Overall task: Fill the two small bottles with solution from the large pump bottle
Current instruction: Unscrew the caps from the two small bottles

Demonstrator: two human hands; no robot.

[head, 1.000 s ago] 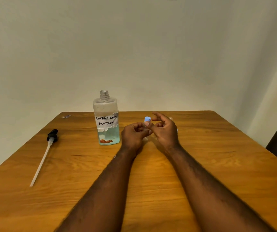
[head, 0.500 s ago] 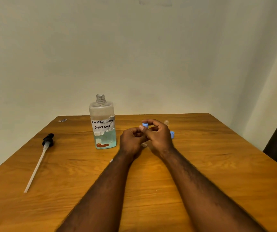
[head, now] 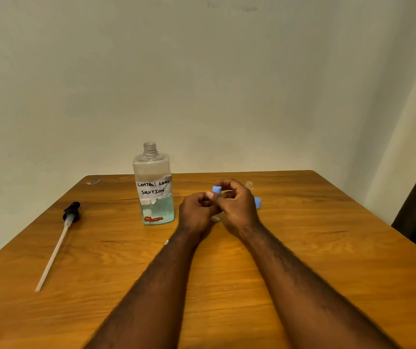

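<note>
Over a brown wooden table [head: 227, 285], the left hand [head: 197, 212] curls round a small blue-capped clear bottle [head: 217, 190], the right hand [head: 237, 205] pinching its cap. Left stands the large uncapped clear solution bottle [head: 154, 187]; a second small clear bottle [head: 249, 185] sits behind.

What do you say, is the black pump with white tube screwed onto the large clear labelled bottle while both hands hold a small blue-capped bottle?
No. The head view shows the black pump with white tube lying on the wooden table, left of the large clear bottle, its neck open. Left hand and right hand hold the small blue-capped bottle.
</note>
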